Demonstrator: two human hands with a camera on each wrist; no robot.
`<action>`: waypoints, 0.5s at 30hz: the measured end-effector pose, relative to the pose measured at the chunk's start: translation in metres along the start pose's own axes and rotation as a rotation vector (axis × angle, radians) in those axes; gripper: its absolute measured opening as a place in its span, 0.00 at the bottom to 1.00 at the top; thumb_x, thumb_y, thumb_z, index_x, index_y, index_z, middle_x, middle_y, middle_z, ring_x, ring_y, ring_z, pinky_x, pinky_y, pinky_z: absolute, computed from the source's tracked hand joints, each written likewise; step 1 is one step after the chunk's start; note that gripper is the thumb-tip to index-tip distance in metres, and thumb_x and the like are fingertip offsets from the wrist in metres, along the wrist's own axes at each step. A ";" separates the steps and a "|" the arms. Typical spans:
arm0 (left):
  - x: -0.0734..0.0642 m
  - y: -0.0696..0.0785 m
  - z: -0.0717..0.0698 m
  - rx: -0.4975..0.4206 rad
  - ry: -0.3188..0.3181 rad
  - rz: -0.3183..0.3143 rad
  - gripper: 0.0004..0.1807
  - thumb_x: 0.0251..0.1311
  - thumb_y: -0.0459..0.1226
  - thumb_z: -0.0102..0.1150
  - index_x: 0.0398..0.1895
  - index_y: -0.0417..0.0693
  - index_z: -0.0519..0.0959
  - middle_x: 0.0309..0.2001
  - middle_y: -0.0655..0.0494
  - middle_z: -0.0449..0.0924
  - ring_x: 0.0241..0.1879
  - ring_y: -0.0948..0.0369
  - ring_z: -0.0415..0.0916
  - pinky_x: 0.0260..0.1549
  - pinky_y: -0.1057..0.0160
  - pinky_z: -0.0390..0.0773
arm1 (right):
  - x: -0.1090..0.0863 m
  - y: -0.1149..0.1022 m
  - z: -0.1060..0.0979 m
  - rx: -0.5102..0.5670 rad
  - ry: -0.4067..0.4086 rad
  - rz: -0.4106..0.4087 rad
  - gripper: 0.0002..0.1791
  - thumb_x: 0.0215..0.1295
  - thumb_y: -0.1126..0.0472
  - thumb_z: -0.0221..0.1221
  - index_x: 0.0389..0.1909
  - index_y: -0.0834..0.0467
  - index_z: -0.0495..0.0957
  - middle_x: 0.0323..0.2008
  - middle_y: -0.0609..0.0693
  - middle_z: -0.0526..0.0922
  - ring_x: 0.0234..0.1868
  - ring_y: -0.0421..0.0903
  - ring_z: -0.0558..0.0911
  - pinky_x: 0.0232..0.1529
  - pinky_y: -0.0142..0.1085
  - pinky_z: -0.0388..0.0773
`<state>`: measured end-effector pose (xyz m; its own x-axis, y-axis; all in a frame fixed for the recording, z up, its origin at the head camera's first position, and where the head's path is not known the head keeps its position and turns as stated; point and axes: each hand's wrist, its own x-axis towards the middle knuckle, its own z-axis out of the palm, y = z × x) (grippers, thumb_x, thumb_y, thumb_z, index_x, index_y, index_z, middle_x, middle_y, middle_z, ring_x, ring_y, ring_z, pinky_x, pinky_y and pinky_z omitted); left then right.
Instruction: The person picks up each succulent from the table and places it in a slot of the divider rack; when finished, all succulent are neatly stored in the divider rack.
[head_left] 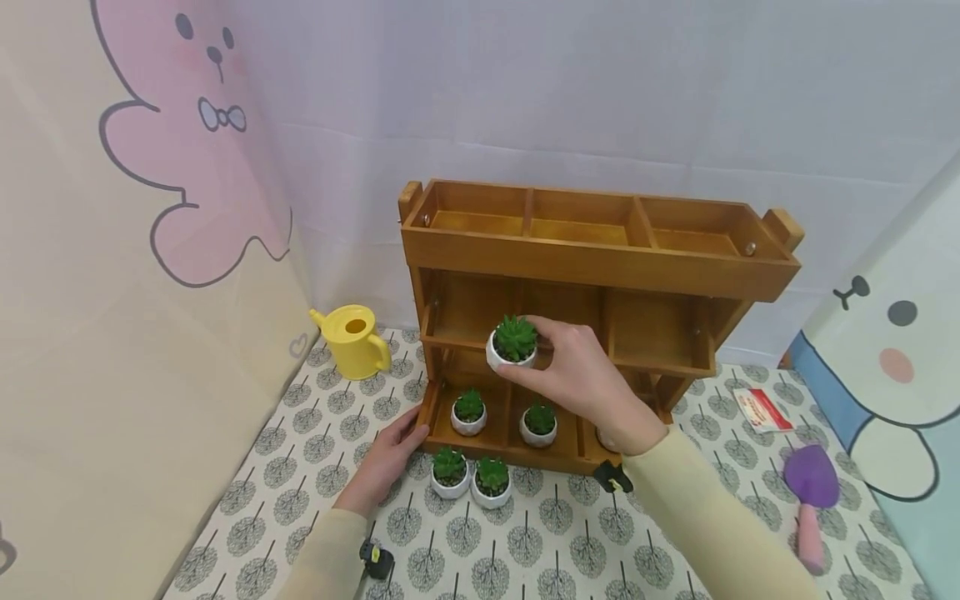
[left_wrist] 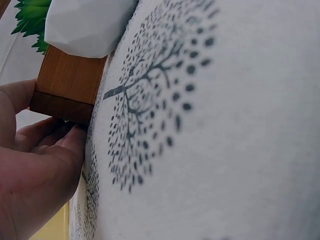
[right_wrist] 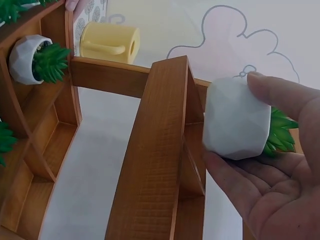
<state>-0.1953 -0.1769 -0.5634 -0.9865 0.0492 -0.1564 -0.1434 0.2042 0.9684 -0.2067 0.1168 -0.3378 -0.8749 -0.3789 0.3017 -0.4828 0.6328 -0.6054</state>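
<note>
My right hand (head_left: 581, 371) holds a small succulent in a white faceted pot (head_left: 515, 343), thumb and fingers on opposite sides of the pot. It is up in front of the middle tier of a wooden three-tier shelf (head_left: 592, 260). At the shelf's lower left corner, my left hand (head_left: 390, 458) grips the wooden edge (left_wrist: 67, 80) between thumb and fingers. Two potted succulents, one left (head_left: 468, 414) and one further right (head_left: 538, 427), sit in the bottom tier; another pot there is mostly hidden behind my right wrist.
Two more potted succulents, one (head_left: 450, 475) beside the other (head_left: 492, 485), stand on the patterned cloth before the shelf. A yellow watering can (head_left: 354, 342) is at the left. To the right lie a red-and-white packet (head_left: 763, 410) and a purple toy shovel (head_left: 812, 479) with a pink handle.
</note>
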 end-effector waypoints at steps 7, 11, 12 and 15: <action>-0.003 0.002 -0.001 -0.003 -0.007 0.016 0.32 0.79 0.40 0.56 0.81 0.43 0.63 0.77 0.37 0.62 0.76 0.42 0.60 0.75 0.44 0.60 | 0.023 -0.001 0.002 0.000 0.018 -0.035 0.35 0.61 0.44 0.75 0.63 0.59 0.80 0.50 0.48 0.87 0.48 0.44 0.85 0.52 0.45 0.86; -0.003 0.003 0.000 -0.003 -0.008 0.009 0.32 0.79 0.41 0.56 0.81 0.43 0.62 0.77 0.37 0.62 0.76 0.42 0.59 0.75 0.45 0.59 | 0.036 -0.001 0.005 -0.028 0.030 -0.046 0.35 0.62 0.42 0.74 0.62 0.59 0.80 0.50 0.49 0.87 0.48 0.46 0.85 0.52 0.45 0.85; -0.003 0.003 0.000 0.003 -0.008 0.014 0.32 0.79 0.41 0.56 0.81 0.43 0.62 0.77 0.37 0.62 0.76 0.41 0.60 0.75 0.44 0.60 | 0.039 -0.001 0.007 -0.036 0.029 -0.044 0.35 0.62 0.42 0.74 0.62 0.59 0.80 0.50 0.49 0.87 0.47 0.46 0.85 0.51 0.45 0.85; -0.002 0.003 0.000 0.001 -0.003 0.005 0.32 0.79 0.41 0.56 0.81 0.44 0.63 0.77 0.38 0.62 0.76 0.43 0.60 0.75 0.45 0.60 | 0.049 0.000 0.011 -0.058 0.032 -0.040 0.35 0.62 0.43 0.74 0.63 0.58 0.79 0.51 0.49 0.87 0.46 0.45 0.84 0.51 0.44 0.85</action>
<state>-0.1936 -0.1764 -0.5601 -0.9869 0.0529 -0.1522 -0.1385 0.2045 0.9690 -0.2491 0.0910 -0.3314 -0.8554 -0.3831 0.3486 -0.5176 0.6563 -0.5490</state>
